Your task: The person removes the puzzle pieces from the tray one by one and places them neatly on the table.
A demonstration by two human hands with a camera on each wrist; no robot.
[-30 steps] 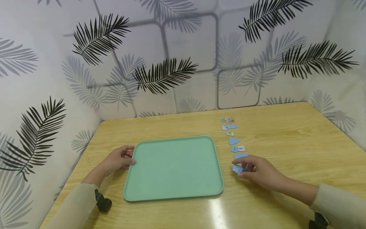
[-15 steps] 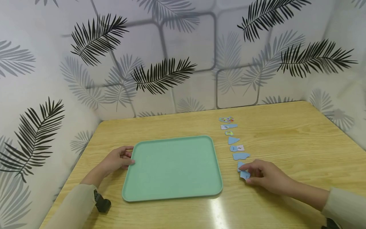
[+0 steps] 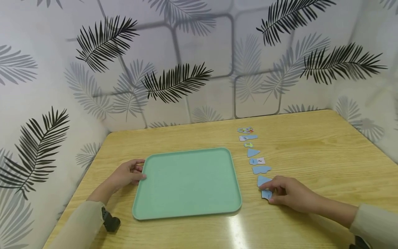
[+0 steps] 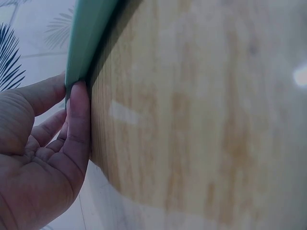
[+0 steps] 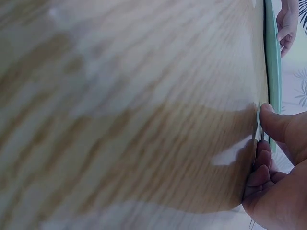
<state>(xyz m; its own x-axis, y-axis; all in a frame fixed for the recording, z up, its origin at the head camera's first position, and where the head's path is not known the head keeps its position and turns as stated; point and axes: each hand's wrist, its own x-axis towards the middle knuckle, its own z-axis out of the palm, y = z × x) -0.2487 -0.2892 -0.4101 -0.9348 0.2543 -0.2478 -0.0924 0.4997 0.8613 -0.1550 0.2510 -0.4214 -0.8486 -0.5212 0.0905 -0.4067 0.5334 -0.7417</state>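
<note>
At the left edge of a mint-green tray (image 3: 186, 183), my left hand (image 3: 126, 174) grips the rim between thumb and fingers; the left wrist view shows this hand (image 4: 53, 143) with the rim pinched. My right hand (image 3: 290, 193) pinches a small blue puzzle piece (image 3: 266, 194) low over the table, right of the tray; the hand partly covers it. Just beyond that piece lies another blue puzzle piece (image 3: 262, 180), also partly hidden by the fingers. In the right wrist view the thumb of my right hand (image 5: 283, 158) presses at the thin piece.
Beyond my right hand several flat pieces run in a column: a wavy blue one (image 3: 262, 169), a blue-and-white one (image 3: 257, 161), a blue triangle (image 3: 253, 152), a small green-patterned one (image 3: 248, 145) and a multicoloured one (image 3: 245, 130). A leaf-patterned wall (image 3: 211, 93) borders the wooden table (image 3: 311, 148).
My right hand has moved slightly right and toward me with the small blue puzzle piece, uncovering the blue pieces behind it. My left hand and the tray stay in place.
</note>
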